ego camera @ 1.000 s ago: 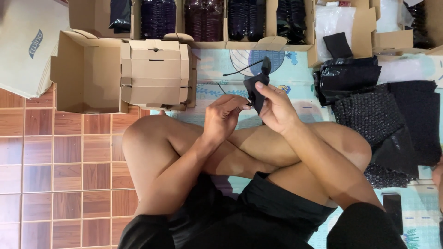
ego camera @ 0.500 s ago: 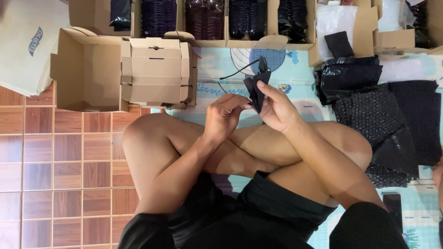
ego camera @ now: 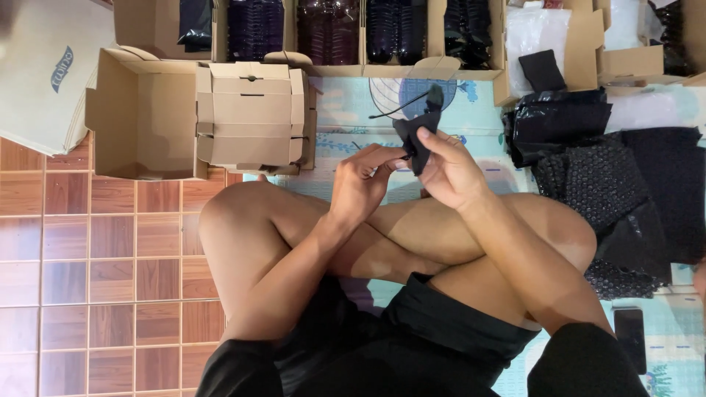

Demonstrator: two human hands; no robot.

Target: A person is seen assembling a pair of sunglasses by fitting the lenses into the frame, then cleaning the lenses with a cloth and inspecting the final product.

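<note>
Gripping a small black device (ego camera: 418, 140), right hand (ego camera: 450, 170) wrapped around it, left hand (ego camera: 362, 184) pinching its lower edge, above crossed legs.

Brown tiled floor (ego camera: 110, 250) with patterned mat (ego camera: 353, 117), cardboard boxes (ego camera: 250, 117), black bubble wrap (ego camera: 596, 184), phone (ego camera: 630, 338).

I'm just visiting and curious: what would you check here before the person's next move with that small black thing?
1. Right hand holds the small black item: ok.
2. Left hand touches its lower edge: ok.
3. Thin black cord hangs free of the boxes: ok.
4. Folded cardboard boxes within reach on the left: ok.
5. Black bubble wrap at hand on the right: ok.
6. Item undamaged: cannot tell.
</note>
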